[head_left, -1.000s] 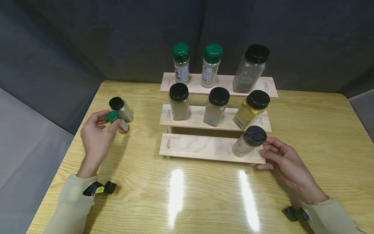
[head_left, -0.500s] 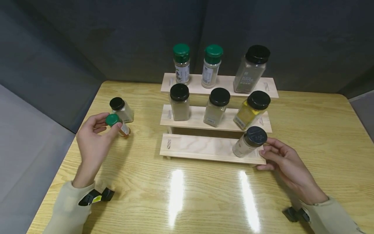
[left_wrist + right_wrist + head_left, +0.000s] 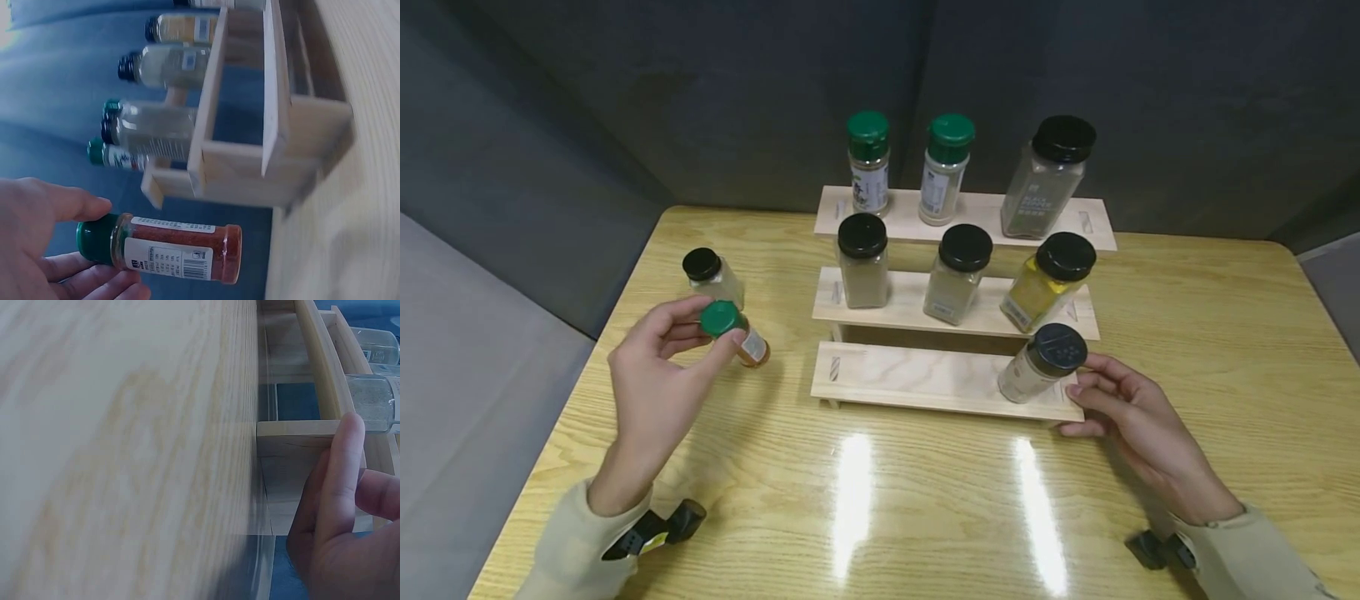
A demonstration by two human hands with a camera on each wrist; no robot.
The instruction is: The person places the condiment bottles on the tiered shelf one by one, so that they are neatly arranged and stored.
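Note:
My left hand (image 3: 658, 387) pinches a spice jar (image 3: 215, 250) by its green cap, between thumb and fingers. The left wrist view shows red powder and a white label on it. In the head view it is off the table, left of the three-tier wooden rack (image 3: 910, 377). My right hand (image 3: 1138, 429) grips the right end of the rack's lowest shelf, thumb on its front corner. Beside that thumb stands a shaker (image 3: 1026, 375) with a dark perforated lid. A black-lidded jar (image 3: 724, 287) sits on the table just behind my left hand, partly hidden.
Three black-lidded jars, one of them a yellow jar (image 3: 1030, 293), occupy the middle shelf. On the top shelf are two green-capped shakers (image 3: 870, 185) and a tall black pepper jar (image 3: 1041, 196). Dark fabric (image 3: 760, 92) hangs behind the wooden table (image 3: 775, 517).
My left hand has lifted the green-capped jar and brought it rightward, away from the black-lidded jar. The right hand keeps its hold on the rack.

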